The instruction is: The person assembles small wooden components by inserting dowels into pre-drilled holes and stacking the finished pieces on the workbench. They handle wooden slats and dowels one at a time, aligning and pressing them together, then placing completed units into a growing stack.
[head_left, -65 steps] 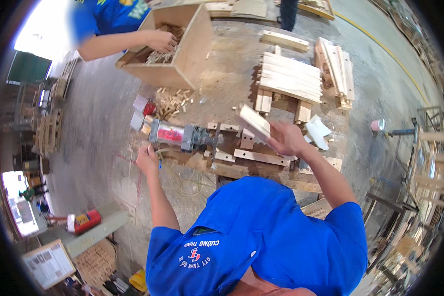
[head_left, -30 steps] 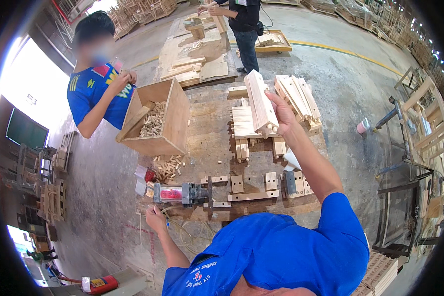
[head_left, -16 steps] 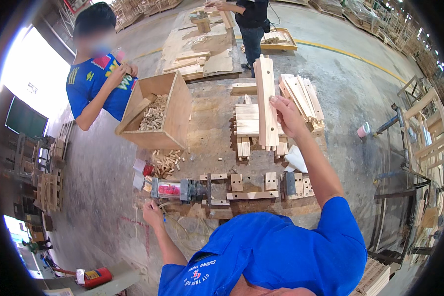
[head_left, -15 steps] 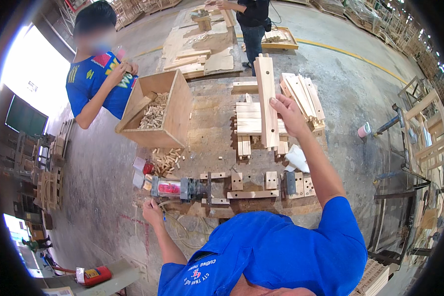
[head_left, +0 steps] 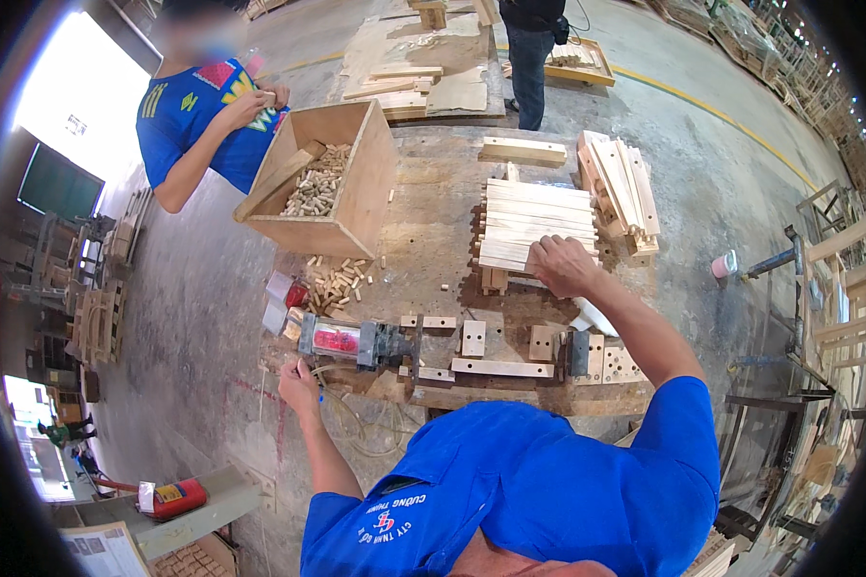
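My right hand (head_left: 563, 266) is at the near edge of a stack of pale wooden rails (head_left: 539, 216), its fingers bent down on the nearest rail; the fingertips are partly hidden. Short pegs stick out from the rails' ends. My left hand (head_left: 300, 388) is low at the bench's left, fingers curled, just below a clamp cylinder (head_left: 337, 338) with a red label. Whatever lies in those fingers is too small to make out; a thin hose runs close by. To the cylinder's right, a fixture of wooden blocks (head_left: 502, 368) lines the bench's near edge.
Loose dowels (head_left: 337, 284) lie beside a plywood box (head_left: 361, 183) of more dowels. More rails (head_left: 625, 188) lie at the right, and a single drilled rail (head_left: 524, 150) beyond the stack. A person in a blue shirt (head_left: 197, 125) stands at the far left; another person's legs (head_left: 529, 82) show behind the bench.
My right hand has lowered the drilled rail it held up onto the stack, where the rails now lie side by side. My left hand stays by the cylinder. The view has shifted slightly.
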The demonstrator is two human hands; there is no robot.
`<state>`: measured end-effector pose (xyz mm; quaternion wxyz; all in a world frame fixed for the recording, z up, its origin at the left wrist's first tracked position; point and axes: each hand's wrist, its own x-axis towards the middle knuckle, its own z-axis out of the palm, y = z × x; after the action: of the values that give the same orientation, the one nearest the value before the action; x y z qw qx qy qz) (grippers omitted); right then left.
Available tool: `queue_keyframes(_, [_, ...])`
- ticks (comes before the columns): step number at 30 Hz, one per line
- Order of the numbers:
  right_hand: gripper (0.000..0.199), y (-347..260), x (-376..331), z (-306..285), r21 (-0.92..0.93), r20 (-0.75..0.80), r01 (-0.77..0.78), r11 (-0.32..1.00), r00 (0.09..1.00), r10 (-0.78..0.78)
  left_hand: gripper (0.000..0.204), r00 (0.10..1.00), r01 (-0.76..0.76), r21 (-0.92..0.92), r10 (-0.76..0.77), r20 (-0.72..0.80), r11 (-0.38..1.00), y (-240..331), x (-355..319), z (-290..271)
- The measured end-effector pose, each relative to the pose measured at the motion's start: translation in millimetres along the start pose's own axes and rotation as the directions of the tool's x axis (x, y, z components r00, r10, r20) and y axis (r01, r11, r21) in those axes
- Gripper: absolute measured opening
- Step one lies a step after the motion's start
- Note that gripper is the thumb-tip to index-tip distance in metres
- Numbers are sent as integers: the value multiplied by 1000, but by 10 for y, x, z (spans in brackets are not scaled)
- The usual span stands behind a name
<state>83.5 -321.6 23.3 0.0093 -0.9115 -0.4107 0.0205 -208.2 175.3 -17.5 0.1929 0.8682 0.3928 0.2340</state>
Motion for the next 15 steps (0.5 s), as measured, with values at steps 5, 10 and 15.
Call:
queue_keyframes(5, [35, -7, 41, 185, -43, -41, -14, 999, 999, 13, 19, 1000, 10, 27, -10, -6, 1000, -1, 1, 10])
queue_keyframes(10, [41, 24, 31, 278, -74, -73, -22, 997, 997, 16, 19, 1000, -23, 63, 22, 16, 998, 30, 18, 18])
queue_keyframes(15, [51, -36, -34, 334, -71, -178, -47, 996, 983, 34, 20, 999, -41, 83, 40, 13, 996, 57, 16, 17])
